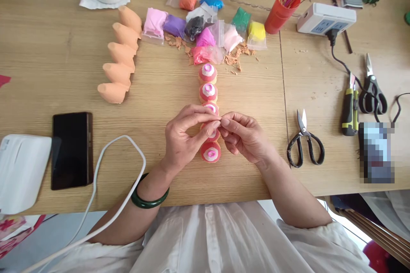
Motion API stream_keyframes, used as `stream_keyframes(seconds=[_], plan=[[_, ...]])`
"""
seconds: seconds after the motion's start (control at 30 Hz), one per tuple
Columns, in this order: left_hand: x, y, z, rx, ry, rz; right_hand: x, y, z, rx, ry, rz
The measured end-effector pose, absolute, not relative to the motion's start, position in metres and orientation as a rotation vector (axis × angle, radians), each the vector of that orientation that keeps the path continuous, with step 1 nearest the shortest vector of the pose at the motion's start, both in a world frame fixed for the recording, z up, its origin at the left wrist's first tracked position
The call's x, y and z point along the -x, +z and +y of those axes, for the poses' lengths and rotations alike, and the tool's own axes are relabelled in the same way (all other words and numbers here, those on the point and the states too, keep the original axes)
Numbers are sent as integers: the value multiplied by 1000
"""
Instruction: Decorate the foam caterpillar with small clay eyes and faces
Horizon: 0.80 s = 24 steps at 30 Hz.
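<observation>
My left hand (188, 134) and my right hand (241, 132) meet fingertip to fingertip over a column of small round clay pieces (212, 153) on the wooden table. Each visible piece is pink on top with a white patch and a bright pink ring or dab. Both hands pinch with thumb and forefinger; whatever lies between the tips is too small to make out. Partly covered by my hands are the middle pieces. Beyond the column lie small bags of coloured clay, among them a red one (202, 55), a purple one (174, 25) and a yellow one (256, 31).
Peach cone-shaped pieces (115, 92) stand at left, near a black phone (71, 149) and a looping white cable (143, 158). To the right are scissors (304, 136), a utility knife (349, 111), black-handled scissors (372, 89), a power strip (326, 18) and a red cup (278, 15).
</observation>
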<state>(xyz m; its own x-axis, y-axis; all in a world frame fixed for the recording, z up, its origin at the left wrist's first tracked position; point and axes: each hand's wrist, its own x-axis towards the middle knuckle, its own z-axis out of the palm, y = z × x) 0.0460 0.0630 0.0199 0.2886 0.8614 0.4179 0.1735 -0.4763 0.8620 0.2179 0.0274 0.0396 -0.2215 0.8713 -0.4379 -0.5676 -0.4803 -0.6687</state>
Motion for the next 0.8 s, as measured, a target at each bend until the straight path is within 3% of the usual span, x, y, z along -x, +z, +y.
stream_keyframes(seconds=[0.57,0.8], plan=[[-45,20,63,-1890,1237,974,-217,40,25,1008,1755,-532],[-47,17,66,-1368,1263,1008,-221,43,27,1057,1579,-533]])
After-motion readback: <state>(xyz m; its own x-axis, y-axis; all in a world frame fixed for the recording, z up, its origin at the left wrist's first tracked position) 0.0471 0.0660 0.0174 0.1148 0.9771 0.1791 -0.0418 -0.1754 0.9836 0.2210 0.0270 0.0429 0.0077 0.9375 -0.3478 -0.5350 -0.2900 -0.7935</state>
